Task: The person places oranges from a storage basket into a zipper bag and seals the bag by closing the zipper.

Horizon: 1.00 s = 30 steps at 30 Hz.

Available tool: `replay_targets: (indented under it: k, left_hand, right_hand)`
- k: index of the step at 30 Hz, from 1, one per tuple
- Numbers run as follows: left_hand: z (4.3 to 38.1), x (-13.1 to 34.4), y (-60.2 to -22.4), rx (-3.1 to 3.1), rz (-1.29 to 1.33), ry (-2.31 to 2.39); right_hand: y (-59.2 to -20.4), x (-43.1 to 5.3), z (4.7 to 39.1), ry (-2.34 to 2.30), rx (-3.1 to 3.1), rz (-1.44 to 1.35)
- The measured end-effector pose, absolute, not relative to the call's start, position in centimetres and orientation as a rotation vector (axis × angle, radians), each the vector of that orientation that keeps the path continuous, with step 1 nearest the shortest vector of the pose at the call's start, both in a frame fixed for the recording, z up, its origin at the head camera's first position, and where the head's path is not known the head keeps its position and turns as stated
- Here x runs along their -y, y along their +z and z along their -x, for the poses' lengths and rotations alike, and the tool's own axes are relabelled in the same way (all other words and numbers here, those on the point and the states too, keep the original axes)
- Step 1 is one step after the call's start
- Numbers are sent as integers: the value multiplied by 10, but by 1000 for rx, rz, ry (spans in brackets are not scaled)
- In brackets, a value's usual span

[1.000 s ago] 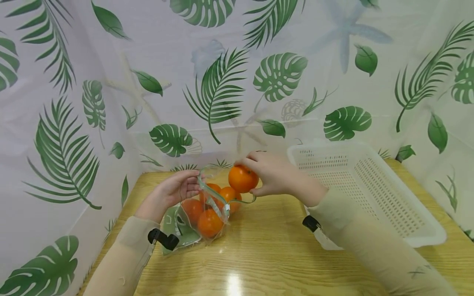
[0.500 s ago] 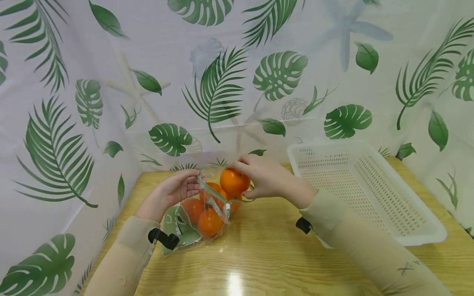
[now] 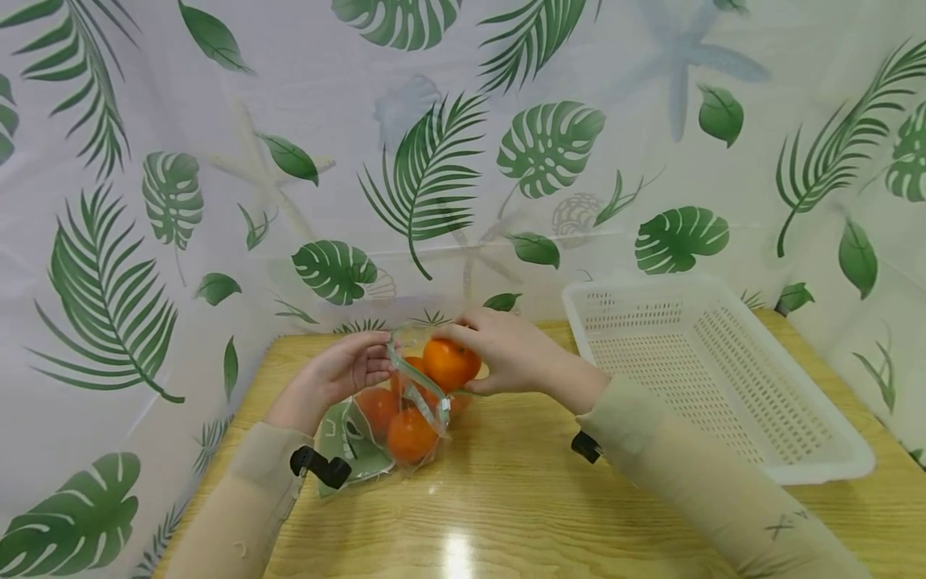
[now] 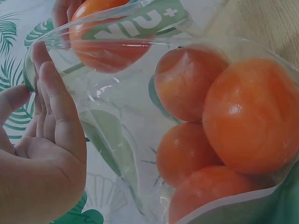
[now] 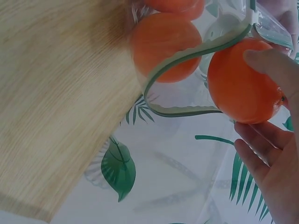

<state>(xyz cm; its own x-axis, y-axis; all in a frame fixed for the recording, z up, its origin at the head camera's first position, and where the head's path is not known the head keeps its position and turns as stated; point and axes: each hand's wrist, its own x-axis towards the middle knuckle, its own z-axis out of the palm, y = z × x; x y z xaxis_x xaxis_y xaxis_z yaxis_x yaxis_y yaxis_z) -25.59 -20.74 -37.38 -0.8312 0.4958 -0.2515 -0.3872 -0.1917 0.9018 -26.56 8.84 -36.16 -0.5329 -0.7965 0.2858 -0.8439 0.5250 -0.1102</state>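
A clear zip bag (image 3: 354, 454) with a green printed base sits on the table, several oranges (image 3: 411, 437) inside it. My left hand (image 3: 346, 371) pinches the bag's rim at its left side; in the left wrist view the thumb and fingertips meet at that edge. Another orange (image 3: 450, 363) is gripped by my right hand (image 3: 514, 350), thumb on one side and fingers on the other. This orange is at the bag's open mouth, and in the right wrist view the green zip strip (image 5: 182, 56) loops beside it. Bag film partly veils the fruit inside.
On the right of the wooden table (image 3: 521, 490) stands a white perforated plastic basket (image 3: 832, 474), with nothing seen in it. A white leaf-patterned sheet (image 3: 448, 72) hangs behind and along the sides of the table.
My right hand has moved left and slightly down with the orange, from beside the bag's mouth to into the opening. The left hand and the bag have hardly moved.
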Motion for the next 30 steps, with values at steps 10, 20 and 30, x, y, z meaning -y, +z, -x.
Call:
replay_targets:
  k: [10, 20, 30]
  left_hand:
    - [257, 210, -371, -1549, -106, 2045]
    - [259, 211, -371, -1545, -136, 2043]
    - [262, 218, -378, -1502, -290, 2027]
  right_hand:
    - [-363, -82, 267, 331, 2544, -1418]
    - [-365, -72, 269, 320, 2560, -1403]
    - [-367, -64, 268, 387, 2659, -1379]
